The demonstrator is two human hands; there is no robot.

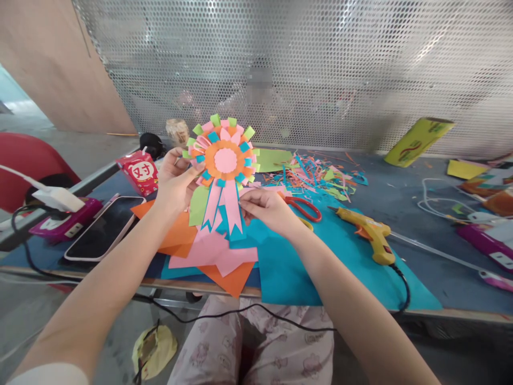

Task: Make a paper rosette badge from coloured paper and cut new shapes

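Holding up a paper rosette (225, 160) above the bench (433, 278), face to the viewer, tails (231, 206) hanging down. Left hand (176, 182): grip clamped on the left rim, thumb across the front. Right hand (262, 207): thumb and fingers together at the right edge of the tails, seemingly in a light pinch. Chief risk, at a guess: flattening the small loops (215, 120) near the left thumb, from squeezing too hard to steady so light a piece. Next: creasing a tail or peeling it off the disc, from tugging sideways against a fixed rim; cannot tell how firmly joined. Also worth watching: glue gun (368, 230), on its side on the blue sheet (288, 272), liable to be dragged by any snag on its black cord (407, 291), bowed down toward the front edge; might scorch paper or skin if hot, no way to tell. Scissors (300, 200) just past the right wrist, easy to knock when reaching down blind. Loose scraps (312, 174) behind, apt to cling to any wet glue. Orange paper (230, 278) at the front edge, easily swept off by a dropped elbow.
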